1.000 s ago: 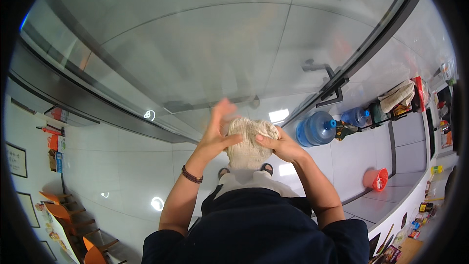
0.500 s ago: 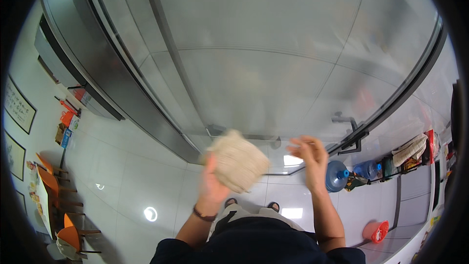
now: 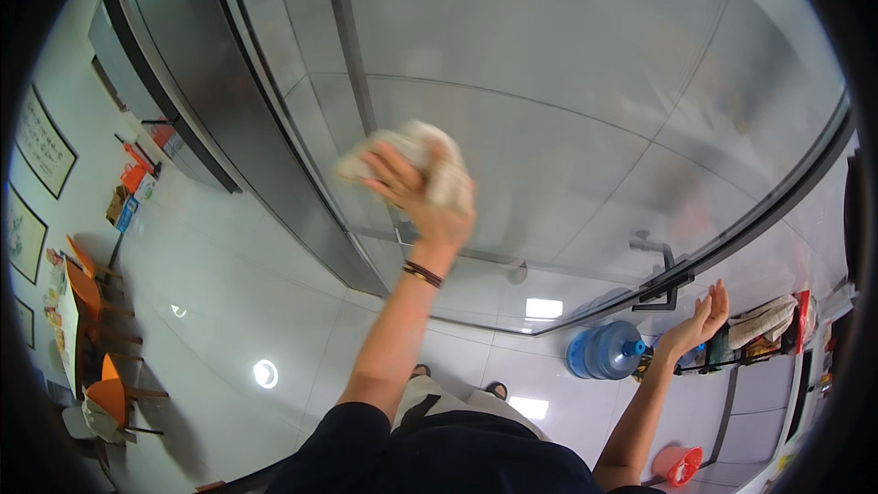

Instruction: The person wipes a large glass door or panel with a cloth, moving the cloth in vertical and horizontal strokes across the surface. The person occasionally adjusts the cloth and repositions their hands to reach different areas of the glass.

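A beige cloth (image 3: 448,185) is bunched under my left hand (image 3: 425,201), whose fingers are bent over it. The cloth lies against the large glass door (image 3: 530,165), close to a grey vertical strip seen through the pane. Out to the right, my right hand (image 3: 700,320) is held up with its fingers stretched out and nothing in them. It is just beyond the door's dark edge, below and to the right of the black door handle (image 3: 666,288), and does not appear to touch it.
A grey metal frame (image 3: 229,101) borders the glass on the left. Blue water bottles (image 3: 605,350) stand by the door's lower edge. Further right are a rack with a draped cloth (image 3: 761,322) and a red bin (image 3: 677,465). Orange chairs (image 3: 110,393) line a table at far left.
My left hand has moved up and forward with the cloth, which was flat and is now bunched against the glass. My right hand has swung out to the right, past the door handle.
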Demonstrator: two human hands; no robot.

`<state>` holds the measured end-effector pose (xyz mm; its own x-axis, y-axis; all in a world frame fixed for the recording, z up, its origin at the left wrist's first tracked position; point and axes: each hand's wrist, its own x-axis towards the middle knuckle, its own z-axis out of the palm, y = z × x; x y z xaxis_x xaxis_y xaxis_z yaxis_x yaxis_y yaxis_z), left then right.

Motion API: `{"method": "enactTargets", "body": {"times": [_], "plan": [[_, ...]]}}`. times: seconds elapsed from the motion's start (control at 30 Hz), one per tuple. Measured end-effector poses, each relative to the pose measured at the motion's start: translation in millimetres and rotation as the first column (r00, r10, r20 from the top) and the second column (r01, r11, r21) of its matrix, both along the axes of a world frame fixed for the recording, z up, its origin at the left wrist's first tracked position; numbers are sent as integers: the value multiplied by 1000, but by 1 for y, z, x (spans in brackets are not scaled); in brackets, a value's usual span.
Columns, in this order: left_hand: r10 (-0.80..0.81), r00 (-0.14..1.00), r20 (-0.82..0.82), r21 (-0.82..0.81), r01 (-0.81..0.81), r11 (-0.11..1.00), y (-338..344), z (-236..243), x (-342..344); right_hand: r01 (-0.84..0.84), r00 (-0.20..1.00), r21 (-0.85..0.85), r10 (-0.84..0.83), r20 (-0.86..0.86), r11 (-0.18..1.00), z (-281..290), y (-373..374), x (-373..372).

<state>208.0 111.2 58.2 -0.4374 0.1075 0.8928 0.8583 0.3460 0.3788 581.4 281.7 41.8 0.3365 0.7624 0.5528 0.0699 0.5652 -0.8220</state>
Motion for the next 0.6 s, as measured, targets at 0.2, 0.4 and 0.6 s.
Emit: {"method": "enactTargets", "body": {"times": [0.2, 0.4, 0.6], "plan": [[-86, 941, -326, -494, -92, 864, 26, -153, 45, 161, 986, -52, -163, -23, 986, -36, 70, 27], [45, 991, -129, -145, -64, 987, 10, -72, -3, 143, 983, -150, -158, -94, 978, -2, 76, -2], [50, 998, -36, 343, -35, 939, -34, 146, -68, 8, 997, -38, -11, -76, 999, 16, 88, -12]]}}
